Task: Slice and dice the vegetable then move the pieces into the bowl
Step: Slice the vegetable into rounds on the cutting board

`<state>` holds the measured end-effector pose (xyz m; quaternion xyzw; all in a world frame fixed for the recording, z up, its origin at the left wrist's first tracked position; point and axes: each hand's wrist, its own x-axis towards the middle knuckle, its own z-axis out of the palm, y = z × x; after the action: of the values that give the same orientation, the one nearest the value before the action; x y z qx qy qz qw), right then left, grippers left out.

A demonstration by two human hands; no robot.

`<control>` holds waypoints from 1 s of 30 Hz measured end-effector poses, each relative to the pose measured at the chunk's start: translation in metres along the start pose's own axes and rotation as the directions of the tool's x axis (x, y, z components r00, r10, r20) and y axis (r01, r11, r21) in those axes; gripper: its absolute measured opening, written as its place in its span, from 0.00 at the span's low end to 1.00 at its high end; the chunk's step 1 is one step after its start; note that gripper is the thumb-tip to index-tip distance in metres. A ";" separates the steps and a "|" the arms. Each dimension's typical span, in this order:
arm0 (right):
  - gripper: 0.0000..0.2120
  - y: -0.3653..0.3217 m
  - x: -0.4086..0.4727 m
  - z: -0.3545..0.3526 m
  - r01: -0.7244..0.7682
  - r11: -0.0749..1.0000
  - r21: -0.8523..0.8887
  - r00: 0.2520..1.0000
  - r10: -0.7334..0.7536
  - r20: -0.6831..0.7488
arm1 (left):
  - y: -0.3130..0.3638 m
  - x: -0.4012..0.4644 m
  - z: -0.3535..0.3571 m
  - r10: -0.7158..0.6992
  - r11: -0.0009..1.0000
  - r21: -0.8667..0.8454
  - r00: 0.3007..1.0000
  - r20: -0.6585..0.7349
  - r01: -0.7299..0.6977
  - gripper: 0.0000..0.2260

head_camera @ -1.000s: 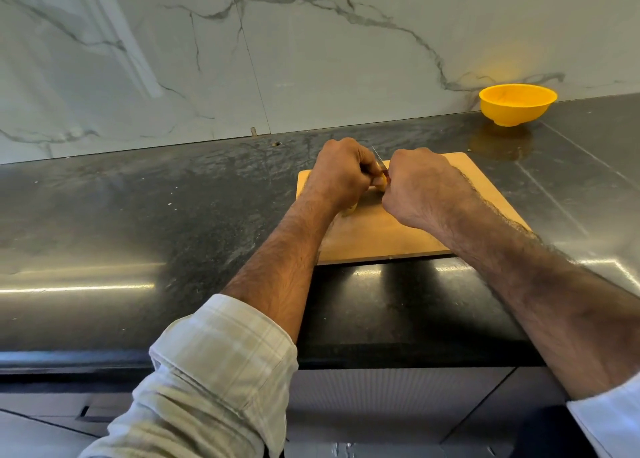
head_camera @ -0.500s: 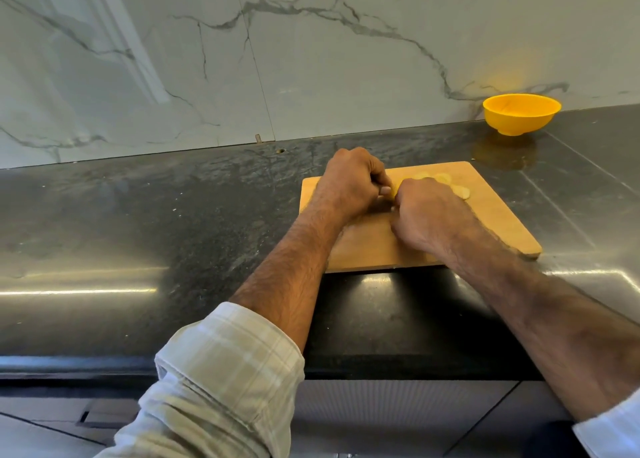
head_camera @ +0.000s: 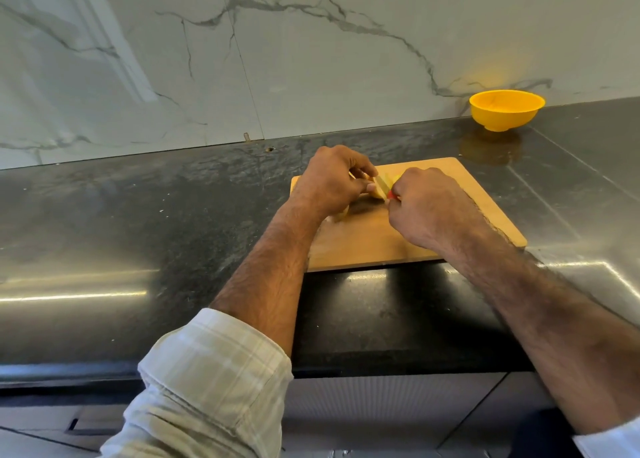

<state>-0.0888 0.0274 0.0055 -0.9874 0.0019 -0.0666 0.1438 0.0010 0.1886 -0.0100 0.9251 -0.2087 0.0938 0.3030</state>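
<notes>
A wooden cutting board [head_camera: 485,208] lies on the dark countertop. Pale yellow vegetable pieces [head_camera: 382,185] sit on its far left part, between my two hands. My left hand [head_camera: 332,180] has its fingers curled round the pieces and pinches them. My right hand [head_camera: 426,208] grips a knife with a red handle [head_camera: 392,195]; its blade is hidden against the vegetable. Another pale piece [head_camera: 341,215] shows under my left wrist. The yellow bowl [head_camera: 505,109] stands at the back right by the wall, apart from the board, and looks empty.
The black stone countertop [head_camera: 156,232] stretches left and right of the board. A white marble wall [head_camera: 311,59] rises behind it. The counter's front edge runs below my forearms, with cabinet fronts [head_camera: 381,409] underneath.
My right hand has lifted and shifted slightly right, so the vegetable and red handle show between the hands. The loose slices seen beyond my right hand are now hidden. The camera moved a little.
</notes>
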 end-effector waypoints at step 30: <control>0.14 0.007 -0.003 -0.010 -0.033 0.997 -0.068 0.992 0.041 0.117 | 0.001 0.010 0.000 -0.035 0.983 0.183 0.986 0.161 0.005 0.17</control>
<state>-0.0933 0.0179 0.0124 -0.9936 0.0140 -0.0052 0.1123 0.0093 0.1845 -0.0071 0.9556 -0.2140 0.0331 0.2001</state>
